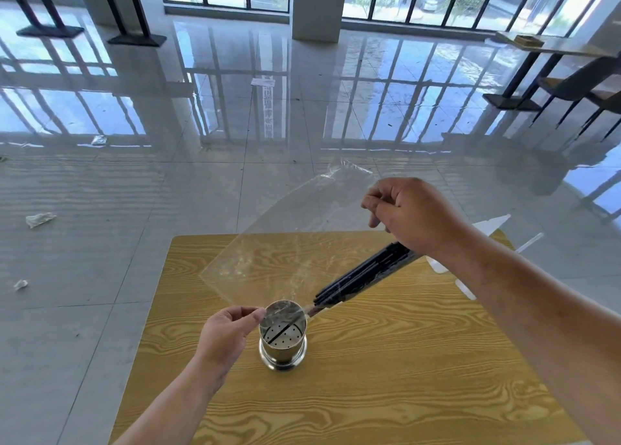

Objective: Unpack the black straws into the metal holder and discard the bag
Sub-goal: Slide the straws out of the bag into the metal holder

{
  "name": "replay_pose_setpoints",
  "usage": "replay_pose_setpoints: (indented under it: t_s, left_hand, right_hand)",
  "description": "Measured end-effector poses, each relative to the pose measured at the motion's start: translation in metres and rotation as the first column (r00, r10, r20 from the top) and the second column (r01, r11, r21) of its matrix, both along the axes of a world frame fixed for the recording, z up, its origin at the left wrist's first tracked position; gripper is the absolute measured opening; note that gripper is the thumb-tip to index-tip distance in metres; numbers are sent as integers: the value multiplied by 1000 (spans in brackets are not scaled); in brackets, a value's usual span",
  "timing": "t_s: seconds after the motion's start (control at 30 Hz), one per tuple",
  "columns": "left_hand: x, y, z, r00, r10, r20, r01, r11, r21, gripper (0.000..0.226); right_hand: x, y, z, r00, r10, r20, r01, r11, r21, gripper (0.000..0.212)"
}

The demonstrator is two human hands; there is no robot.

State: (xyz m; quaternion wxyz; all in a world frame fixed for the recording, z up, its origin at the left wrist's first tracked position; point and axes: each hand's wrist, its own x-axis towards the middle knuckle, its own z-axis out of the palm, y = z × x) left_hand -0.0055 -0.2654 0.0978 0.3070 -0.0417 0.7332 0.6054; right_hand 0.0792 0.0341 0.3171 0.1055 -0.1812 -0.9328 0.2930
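We stand over a glossy tiled floor with a few crumpled scraps on it, at a wood-grain worktop, part-way through emptying a pack of drinking straws.

A wide clear bag stretches on a slant between our two hands, high at the right and low at the left. We judge the slope is meant to let the contents slide down by their own weight.

Our right hand is raised above the far side of the worktop. Its fingers are curled round the bag's upper end and the tops of the bundle inside, which keeps the load tilted.

Our left hand sits low beside the container. Thumb and fingers pinch the bag's lower edge against the rim, seemingly to keep the mouth lined up with the opening.

The black straws lie bunched inside the film. Their lower ends are just beside the rim and not yet over it.

The metal holder stands upright near the middle of the worktop, with its perforated floor showing. One lone straw appears to lie slanted inside it, so by our reckoning most of the unpacking remains, and so does throwing the bag away.
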Motion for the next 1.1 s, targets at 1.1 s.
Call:
replay_pose_setpoints:
  t_s: [1.1]
  left_hand:
    - [2, -9, -11, 980, -79, 180, 68, 996, 64, 17]
  right_hand:
    - [-15, -30, 1, 998, 67, 17, -67, 998, 12, 20]
